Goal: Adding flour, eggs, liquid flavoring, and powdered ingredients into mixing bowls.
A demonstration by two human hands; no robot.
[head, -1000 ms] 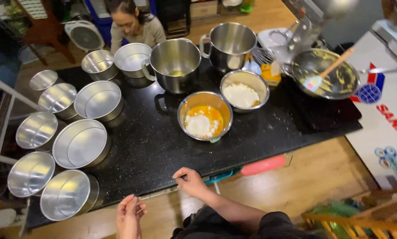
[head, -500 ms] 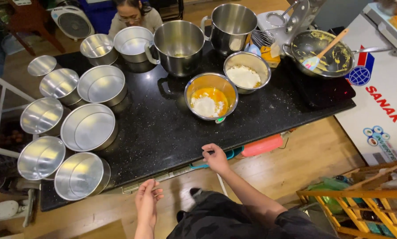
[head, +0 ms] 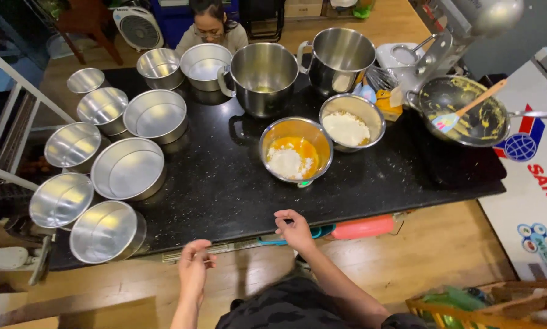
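My right hand (head: 294, 229) rests at the near edge of the black countertop (head: 225, 189), fingers loosely curled and holding nothing. My left hand (head: 194, 266) hovers just below that edge over the wooden floor, fingers bent, also without anything in it. Nearest ahead of the right hand stands a steel bowl (head: 296, 150) with orange batter and white flour. Behind it to the right is a second steel bowl (head: 352, 122) of flour. A large steel mixing bowl with handle (head: 263, 77) and another (head: 338, 58) stand further back.
Several round cake tins (head: 128, 167) crowd the left of the counter. A pan with batter and a spatula (head: 465, 111) sits far right by a stand mixer (head: 462, 27). Another person (head: 212, 27) sits behind the counter. A red-handled tool (head: 362, 228) lies under the edge.
The view has shifted and tilted down. My right hand stays at the counter's edge; my left hand has risen closer to that edge.
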